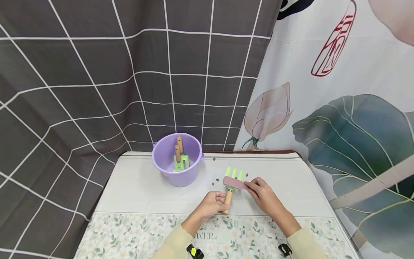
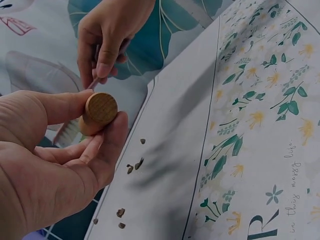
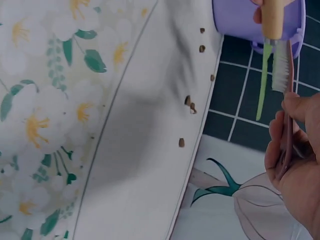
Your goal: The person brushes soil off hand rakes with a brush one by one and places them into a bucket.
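Observation:
My left hand [image 1: 211, 204] grips the wooden handle [image 1: 228, 198] of a small garden rake with light green prongs [image 1: 234, 173]. In the left wrist view the handle's round end [image 2: 102, 108] faces the camera between thumb and fingers. My right hand [image 1: 261, 194] holds a pink brush [image 1: 235, 182] by its handle. The brush lies across the base of the prongs, and in the right wrist view its white bristles [image 3: 281, 72] face the rake. Several small brown crumbs [image 2: 135, 165] lie on the table near the hands.
A purple bucket [image 1: 182, 178] stands at the back left of the table, holding two green tools with wooden handles [image 1: 177, 153]. The tabletop [image 1: 129, 194] is white, with a flowered cloth [image 1: 110, 233] along the front. A dark gridded curtain [image 1: 97, 72] hangs behind.

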Tool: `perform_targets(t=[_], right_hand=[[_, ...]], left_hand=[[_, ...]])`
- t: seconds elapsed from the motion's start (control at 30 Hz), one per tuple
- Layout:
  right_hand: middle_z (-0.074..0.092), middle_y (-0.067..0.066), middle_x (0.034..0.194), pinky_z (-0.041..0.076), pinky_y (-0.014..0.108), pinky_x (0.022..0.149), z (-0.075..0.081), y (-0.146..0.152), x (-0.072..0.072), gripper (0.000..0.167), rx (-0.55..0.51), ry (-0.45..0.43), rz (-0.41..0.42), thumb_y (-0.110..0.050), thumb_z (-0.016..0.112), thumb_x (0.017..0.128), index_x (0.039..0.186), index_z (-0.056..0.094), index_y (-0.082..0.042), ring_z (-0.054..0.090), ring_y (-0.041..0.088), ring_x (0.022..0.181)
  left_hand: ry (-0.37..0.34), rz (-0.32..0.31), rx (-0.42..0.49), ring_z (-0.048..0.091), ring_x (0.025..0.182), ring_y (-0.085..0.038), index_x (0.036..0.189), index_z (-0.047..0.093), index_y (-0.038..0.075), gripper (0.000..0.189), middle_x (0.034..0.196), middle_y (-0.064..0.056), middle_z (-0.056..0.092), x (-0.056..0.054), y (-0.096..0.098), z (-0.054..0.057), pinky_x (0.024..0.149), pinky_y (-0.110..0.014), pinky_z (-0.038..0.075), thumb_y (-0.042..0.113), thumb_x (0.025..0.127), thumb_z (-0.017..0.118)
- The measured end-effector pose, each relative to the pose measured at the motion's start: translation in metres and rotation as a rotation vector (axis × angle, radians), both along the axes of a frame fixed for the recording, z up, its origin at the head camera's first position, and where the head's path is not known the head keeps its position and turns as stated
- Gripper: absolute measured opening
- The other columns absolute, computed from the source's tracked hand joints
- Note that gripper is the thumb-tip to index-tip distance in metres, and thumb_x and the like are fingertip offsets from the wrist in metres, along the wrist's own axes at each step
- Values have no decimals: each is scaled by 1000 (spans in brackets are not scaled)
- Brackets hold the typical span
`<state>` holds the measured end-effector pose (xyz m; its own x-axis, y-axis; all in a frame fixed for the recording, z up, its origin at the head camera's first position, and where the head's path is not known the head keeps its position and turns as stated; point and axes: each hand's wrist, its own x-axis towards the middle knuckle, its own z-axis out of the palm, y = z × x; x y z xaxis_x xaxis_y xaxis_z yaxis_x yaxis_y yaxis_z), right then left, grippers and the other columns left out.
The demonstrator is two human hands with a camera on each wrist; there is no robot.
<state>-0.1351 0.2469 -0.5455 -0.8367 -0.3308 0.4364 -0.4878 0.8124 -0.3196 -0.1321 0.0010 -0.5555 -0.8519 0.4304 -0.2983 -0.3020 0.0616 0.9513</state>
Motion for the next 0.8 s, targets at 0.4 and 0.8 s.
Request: perform_targets(t=[0.4,0.8], right_hand=[[60,5,96,54,27,63,-4,4,-7,28,32,20,-61,-3,78,90,118,77,-5,55,12,81],[63,15,101,58,40,69,-2,19,-24,27,-61,-121,-227,-1,71,95,122,73,2,65,25,87]], left_hand=[[-12,-10,12,64,83,-18,125,56,-16,40,99,-12,59,1,-1,3,77,-29,65,-11,88,69],[2,-54,-35,64,79,-15,122,60,-13,36,96,-10,60,7,1,0,71,-24,63,-11,87,69]])
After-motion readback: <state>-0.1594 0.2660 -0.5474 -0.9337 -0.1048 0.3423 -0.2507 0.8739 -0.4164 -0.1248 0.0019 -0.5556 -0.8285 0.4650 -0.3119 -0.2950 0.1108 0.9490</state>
